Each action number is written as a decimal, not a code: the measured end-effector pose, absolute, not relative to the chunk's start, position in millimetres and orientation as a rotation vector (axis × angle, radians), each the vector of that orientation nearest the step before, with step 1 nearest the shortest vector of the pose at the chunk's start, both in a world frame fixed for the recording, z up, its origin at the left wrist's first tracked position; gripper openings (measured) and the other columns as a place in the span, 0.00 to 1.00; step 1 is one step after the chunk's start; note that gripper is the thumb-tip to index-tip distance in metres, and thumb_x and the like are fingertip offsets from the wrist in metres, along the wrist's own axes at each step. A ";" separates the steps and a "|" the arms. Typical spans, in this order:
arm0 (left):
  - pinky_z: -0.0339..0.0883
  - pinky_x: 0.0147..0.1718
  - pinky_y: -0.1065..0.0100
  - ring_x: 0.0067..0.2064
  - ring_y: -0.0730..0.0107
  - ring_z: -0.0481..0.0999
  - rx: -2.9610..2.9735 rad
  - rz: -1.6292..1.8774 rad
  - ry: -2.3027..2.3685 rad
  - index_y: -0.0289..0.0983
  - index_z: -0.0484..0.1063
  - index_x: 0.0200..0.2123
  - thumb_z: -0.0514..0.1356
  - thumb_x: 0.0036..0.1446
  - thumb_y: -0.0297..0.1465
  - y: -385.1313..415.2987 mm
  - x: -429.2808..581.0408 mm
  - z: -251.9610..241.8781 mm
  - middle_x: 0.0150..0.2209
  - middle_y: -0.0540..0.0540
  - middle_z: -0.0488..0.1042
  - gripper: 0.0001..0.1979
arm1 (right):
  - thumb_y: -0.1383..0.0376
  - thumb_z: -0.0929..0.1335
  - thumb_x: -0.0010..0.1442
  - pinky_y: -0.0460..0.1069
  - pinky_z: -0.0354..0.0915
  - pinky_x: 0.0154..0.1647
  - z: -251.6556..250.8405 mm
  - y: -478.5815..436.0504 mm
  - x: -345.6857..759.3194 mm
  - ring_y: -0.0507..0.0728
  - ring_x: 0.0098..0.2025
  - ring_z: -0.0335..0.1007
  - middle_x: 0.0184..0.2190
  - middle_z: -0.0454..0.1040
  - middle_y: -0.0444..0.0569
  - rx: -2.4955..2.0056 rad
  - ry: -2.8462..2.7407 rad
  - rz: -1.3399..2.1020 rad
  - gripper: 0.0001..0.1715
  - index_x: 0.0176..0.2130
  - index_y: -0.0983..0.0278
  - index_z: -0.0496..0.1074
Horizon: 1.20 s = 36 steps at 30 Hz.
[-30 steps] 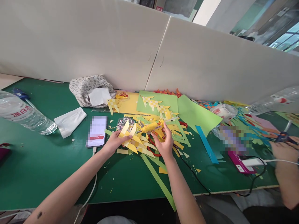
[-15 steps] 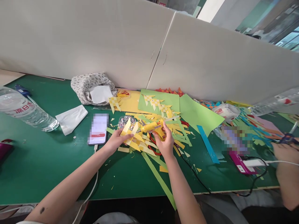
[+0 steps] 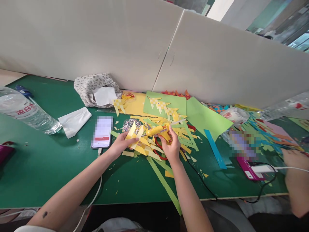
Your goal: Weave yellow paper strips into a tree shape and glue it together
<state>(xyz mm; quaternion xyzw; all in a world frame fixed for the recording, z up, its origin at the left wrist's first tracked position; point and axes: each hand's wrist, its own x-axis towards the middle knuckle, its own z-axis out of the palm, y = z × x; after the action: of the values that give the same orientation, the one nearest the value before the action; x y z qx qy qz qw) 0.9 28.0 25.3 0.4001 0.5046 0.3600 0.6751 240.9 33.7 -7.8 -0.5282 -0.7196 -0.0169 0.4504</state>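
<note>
Gluing step: left hand (image 3: 120, 145) pinched a woven paper piece (image 3: 135, 137); right hand (image 3: 172, 149) gripped the glue gun (image 3: 158, 130), whose nozzle needed steady aim.

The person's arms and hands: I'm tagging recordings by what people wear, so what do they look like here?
Both forearms are bare to the bottom edge of the head view, with no watch, bracelet or glove. The left hand and right hand show no rings that I can make out. A small dark mark sits on the left forearm. White fabric shows beside it at the frame's bottom edge.
</note>
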 end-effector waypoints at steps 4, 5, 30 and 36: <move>0.65 0.24 0.72 0.35 0.66 0.76 0.899 0.801 1.143 0.34 0.71 0.43 0.67 0.45 0.39 28.4 1.1 26.3 0.40 0.41 0.77 0.23 | 0.61 0.67 0.58 0.58 0.72 0.44 -8.5 34.7 241.2 0.61 0.50 0.70 0.51 0.69 0.58 -1.297 -1.782 -0.063 0.34 0.61 0.60 0.55; 0.65 0.24 0.72 0.35 0.66 0.76 0.902 0.804 1.140 0.34 0.71 0.43 0.66 0.45 0.39 28.5 1.1 26.4 0.40 0.41 0.77 0.23 | 0.61 0.67 0.58 0.58 0.72 0.44 -8.6 34.9 241.1 0.61 0.50 0.70 0.52 0.69 0.58 -1.291 -1.783 -0.066 0.34 0.60 0.60 0.55; 0.64 0.23 0.72 0.33 0.67 0.75 0.885 0.803 1.161 0.35 0.71 0.40 0.66 0.44 0.38 28.6 1.1 22.7 0.40 0.40 0.78 0.20 | 0.54 0.68 0.55 0.59 0.67 0.51 0.7 30.5 236.1 0.62 0.56 0.63 0.55 0.65 0.58 -1.382 -1.536 0.295 0.43 0.64 0.59 0.49; 0.65 0.24 0.71 0.34 0.65 0.75 0.883 0.819 1.155 0.34 0.71 0.41 0.67 0.43 0.40 28.5 1.0 21.4 0.39 0.40 0.78 0.22 | 0.57 0.59 0.64 0.60 0.66 0.52 -3.5 37.4 248.9 0.60 0.61 0.58 0.60 0.61 0.53 -1.390 -1.385 0.479 0.31 0.64 0.53 0.48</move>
<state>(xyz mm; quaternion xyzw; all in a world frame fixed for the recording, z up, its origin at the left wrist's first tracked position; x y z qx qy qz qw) 1.0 28.5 21.4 0.3920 0.5126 0.3638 0.6717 248.9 37.4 -3.5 -0.5829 -0.5805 0.2007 0.5319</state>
